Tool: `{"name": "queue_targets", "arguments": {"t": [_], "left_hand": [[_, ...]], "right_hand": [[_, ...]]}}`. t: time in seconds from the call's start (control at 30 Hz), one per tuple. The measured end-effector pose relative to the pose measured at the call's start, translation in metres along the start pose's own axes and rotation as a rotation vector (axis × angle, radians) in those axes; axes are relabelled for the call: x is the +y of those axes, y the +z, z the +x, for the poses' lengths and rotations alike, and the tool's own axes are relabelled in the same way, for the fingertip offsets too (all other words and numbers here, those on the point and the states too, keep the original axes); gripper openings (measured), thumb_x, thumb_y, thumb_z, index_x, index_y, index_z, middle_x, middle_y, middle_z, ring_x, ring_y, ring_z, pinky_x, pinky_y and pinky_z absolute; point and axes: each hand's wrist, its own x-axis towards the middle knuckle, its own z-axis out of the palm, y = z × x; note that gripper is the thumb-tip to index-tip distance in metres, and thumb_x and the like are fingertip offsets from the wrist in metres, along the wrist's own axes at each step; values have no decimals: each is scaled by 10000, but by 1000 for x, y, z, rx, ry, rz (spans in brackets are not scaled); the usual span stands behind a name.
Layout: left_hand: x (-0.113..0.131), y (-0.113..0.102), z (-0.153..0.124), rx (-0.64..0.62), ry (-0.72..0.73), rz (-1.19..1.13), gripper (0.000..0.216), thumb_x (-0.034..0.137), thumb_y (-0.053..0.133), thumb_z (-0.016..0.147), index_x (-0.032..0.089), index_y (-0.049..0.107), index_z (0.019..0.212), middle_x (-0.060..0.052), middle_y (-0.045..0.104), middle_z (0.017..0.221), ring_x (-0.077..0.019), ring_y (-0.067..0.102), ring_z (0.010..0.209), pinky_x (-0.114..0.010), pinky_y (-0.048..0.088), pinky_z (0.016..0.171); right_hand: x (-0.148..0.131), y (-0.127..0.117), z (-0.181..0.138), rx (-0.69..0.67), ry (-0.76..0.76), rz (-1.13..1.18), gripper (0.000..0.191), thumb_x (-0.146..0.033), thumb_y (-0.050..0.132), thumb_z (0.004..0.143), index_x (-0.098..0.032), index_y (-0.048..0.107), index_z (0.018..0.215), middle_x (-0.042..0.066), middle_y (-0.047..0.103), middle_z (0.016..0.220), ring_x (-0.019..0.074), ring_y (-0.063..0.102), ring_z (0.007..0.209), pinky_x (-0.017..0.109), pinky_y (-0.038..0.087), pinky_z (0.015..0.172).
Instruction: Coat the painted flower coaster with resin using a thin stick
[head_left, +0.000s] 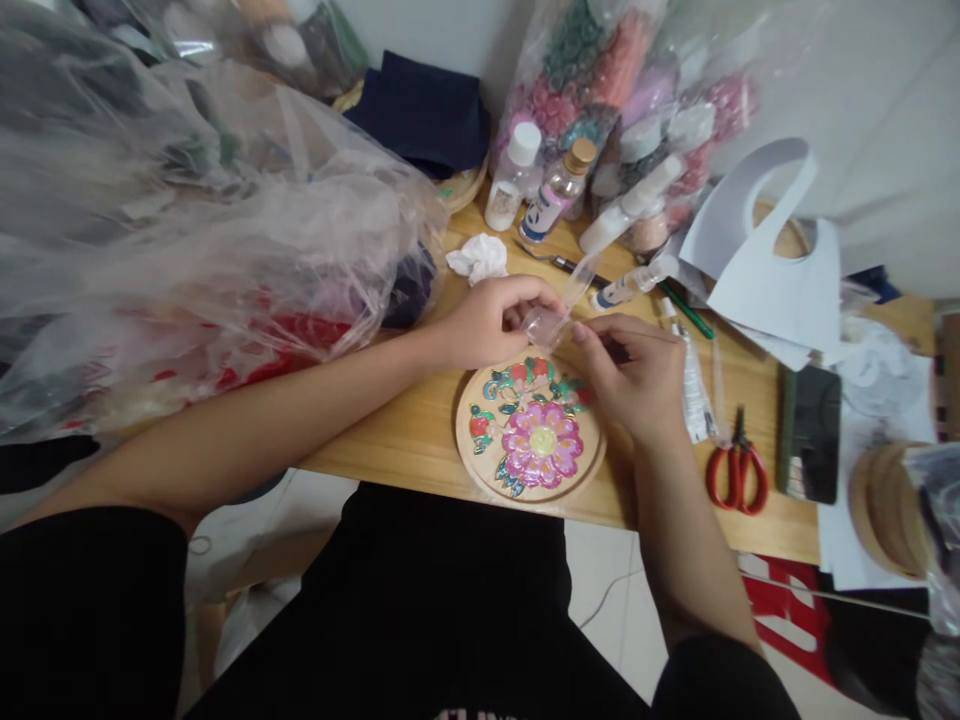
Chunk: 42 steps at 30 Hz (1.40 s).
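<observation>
My left hand (pixel 495 322) has its fingers closed on a small clear plastic bag (pixel 543 326). Close by on the right, the thumb and forefinger of my right hand (pixel 637 375) pinch the bag's near right edge. A clear strip (pixel 580 280) sticks up from the bag. I cannot make out what is inside it. Just below both hands lies a round wooden board (pixel 469 462), decorated with a large pink flower (pixel 543 443) with a yellow middle and smaller red flowers with green leaves. My right hand partly covers the board's upper right edge.
Behind the hands stand a white-capped bottle (pixel 514 178), a gold-capped bottle (pixel 558 192) and a crumpled tissue (pixel 478 258). Red-handled scissors (pixel 738 475), a white tube (pixel 690 380) and a phone (pixel 811 432) lie right. Large plastic bags (pixel 225 220) crowd the left.
</observation>
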Motion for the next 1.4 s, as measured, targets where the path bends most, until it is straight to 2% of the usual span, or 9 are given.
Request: {"name": "queue_targets", "arguments": {"t": [0.3,0.6,0.97,1.2,1.4], "left_hand": [[1,-1,0,-19,-25,-18,395,-42,509,630,112,653,964,-55,716,957,-66,631,755,-160,503,660],[4,-3,0,-39,-14,-2,413,-31,512,616,122,656,972,-43,700,931,-70,620,757,-161,485,633],[3,-4,0,-60,21,57,426,-2,541,603,133,658,989,-19,694,847,-65,612,719,-150,480,614],[2,-3,0,-54,9,42,420,-1,550,612,125,663,995,-26,702,871,-66,616,717,-157,488,623],[-3,-3,1,-29,-29,-50,368,9,610,661,134,649,1005,-34,692,930,-75,633,777,-185,523,699]], "right_hand": [[-1,0,0,-27,-16,55,249,-338,605,900,-184,680,720,4,666,631,96,536,500,230,392,496],[4,0,0,42,-43,4,229,-326,606,895,-187,687,732,10,679,647,108,564,526,237,409,508],[8,-3,0,12,-23,-24,267,-388,586,902,-196,705,759,20,688,662,117,569,535,243,420,511],[6,-3,1,-29,-51,20,239,-364,600,898,-197,700,760,9,684,652,111,568,540,241,424,532],[4,-5,2,-81,-20,14,252,-361,605,881,-187,676,714,10,678,657,107,543,527,240,400,520]]}}
